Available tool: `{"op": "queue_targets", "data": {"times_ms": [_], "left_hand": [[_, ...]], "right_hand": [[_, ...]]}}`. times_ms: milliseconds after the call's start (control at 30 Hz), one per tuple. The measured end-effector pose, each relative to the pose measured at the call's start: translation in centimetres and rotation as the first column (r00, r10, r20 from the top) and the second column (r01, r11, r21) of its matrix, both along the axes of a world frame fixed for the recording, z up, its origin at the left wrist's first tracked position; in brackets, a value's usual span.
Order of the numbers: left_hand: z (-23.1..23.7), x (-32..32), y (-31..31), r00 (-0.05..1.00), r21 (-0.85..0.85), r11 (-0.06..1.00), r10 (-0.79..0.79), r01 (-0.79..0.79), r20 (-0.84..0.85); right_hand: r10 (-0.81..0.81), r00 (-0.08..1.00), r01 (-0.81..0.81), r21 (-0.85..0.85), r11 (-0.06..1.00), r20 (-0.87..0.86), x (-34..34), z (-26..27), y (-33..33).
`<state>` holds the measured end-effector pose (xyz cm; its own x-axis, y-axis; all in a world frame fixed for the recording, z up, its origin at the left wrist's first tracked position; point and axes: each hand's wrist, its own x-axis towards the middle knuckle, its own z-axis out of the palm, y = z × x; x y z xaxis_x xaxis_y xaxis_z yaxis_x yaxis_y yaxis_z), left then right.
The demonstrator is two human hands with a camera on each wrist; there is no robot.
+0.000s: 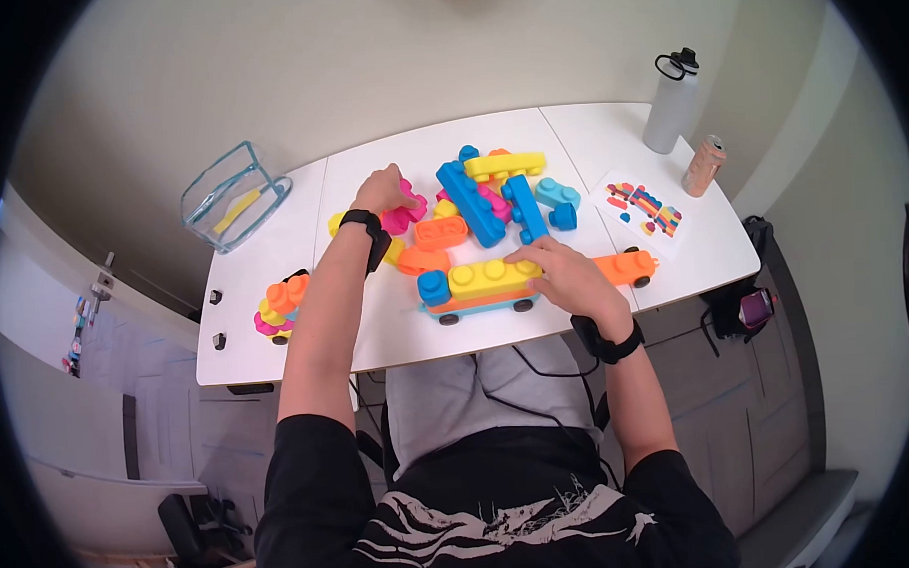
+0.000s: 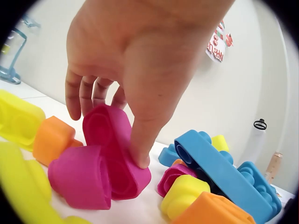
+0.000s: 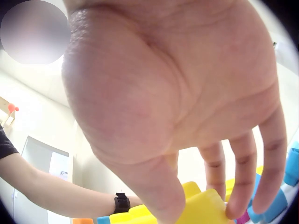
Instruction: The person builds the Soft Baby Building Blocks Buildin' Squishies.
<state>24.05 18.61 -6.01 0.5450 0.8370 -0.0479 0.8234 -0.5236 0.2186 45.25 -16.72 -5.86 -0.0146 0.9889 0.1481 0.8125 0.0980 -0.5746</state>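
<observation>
Off to the back left, my left hand holds a pink two-stud toy building block, thumb on its near side and fingers behind it. Another pink block lies right against that one. My right hand grips the right end of a long yellow block, with the thumb on one side and fingers on the other. This yellow block sits on a wheeled toy car, beside a blue block at the car's left end. An orange wheeled car stands just right of that hand.
Loose blue, yellow and orange blocks are piled mid-table. A small loaded car stands left. At the right are a picture sheet, a can and a bottle; a clear case sits back left.
</observation>
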Motion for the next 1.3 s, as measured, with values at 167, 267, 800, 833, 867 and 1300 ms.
{"op": "queue_targets", "data": {"times_ms": [167,267,800,833,867,1300], "left_hand": [[3.2,0.0,-2.8,0.999,0.128,0.992,-0.019,0.022,-0.027],[4.7,-1.2,-4.4,0.955,0.268,0.958,-0.168,0.100,0.244],[5.1,-8.4,-21.4,0.809,0.087,0.959,-0.274,0.269,0.520],[5.1,-8.6,-21.8,0.845,0.082,0.967,-0.252,0.242,0.471],[5.0,-8.9,-22.1,0.843,0.081,0.967,-0.251,0.242,0.476],[5.6,-9.9,-23.4,0.869,0.151,0.955,-0.295,0.255,0.397]], "right_hand": [[-0.011,1.000,0.011,-0.015,1.000,0.020,-0.2,0.6,-0.3],[-0.008,1.000,0.008,-0.034,0.999,-0.004,-0.1,0.5,-0.1],[-0.024,1.000,0.024,0.016,1.000,0.001,-1.4,0.0,0.0],[-0.008,1.000,0.008,0.020,1.000,-0.004,-1.4,-0.1,0.1],[0.005,1.000,-0.005,0.024,1.000,-0.010,-1.5,-0.1,0.2],[0.048,0.999,-0.047,0.018,0.999,-0.015,-2.9,0.5,0.5]]}}
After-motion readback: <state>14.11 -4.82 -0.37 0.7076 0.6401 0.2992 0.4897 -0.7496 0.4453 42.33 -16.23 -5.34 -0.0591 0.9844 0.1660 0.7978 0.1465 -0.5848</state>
